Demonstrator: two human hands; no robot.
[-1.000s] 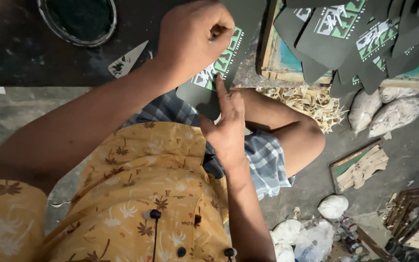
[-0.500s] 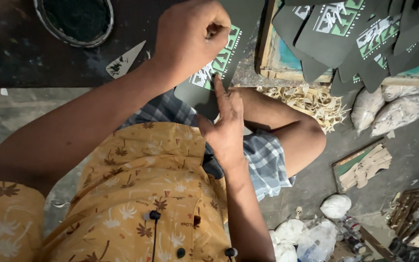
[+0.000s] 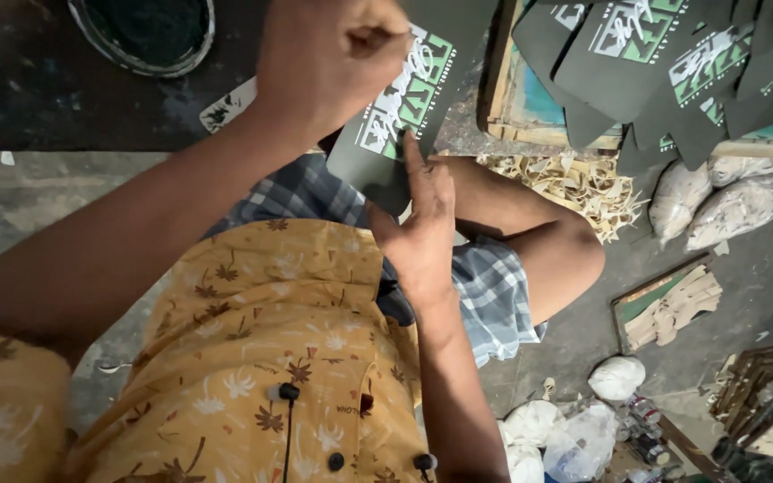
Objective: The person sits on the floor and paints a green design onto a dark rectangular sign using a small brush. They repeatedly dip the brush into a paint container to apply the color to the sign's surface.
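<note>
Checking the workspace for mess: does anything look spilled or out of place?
Yes. Pale cut scraps lie loose beside the knee, and stuffed bags sit about the floor. The dark printed piece under both hands looks intact.

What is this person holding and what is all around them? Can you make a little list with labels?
left hand: fist closed on top of the dark printed sheet
right hand: flat against the sheet's lower edge, finger pointing up
more printed sheets: piled at upper right
round dish: dark contents, upper left
pale shavings: heaped by the knee
white bags: on the floor, right
</note>
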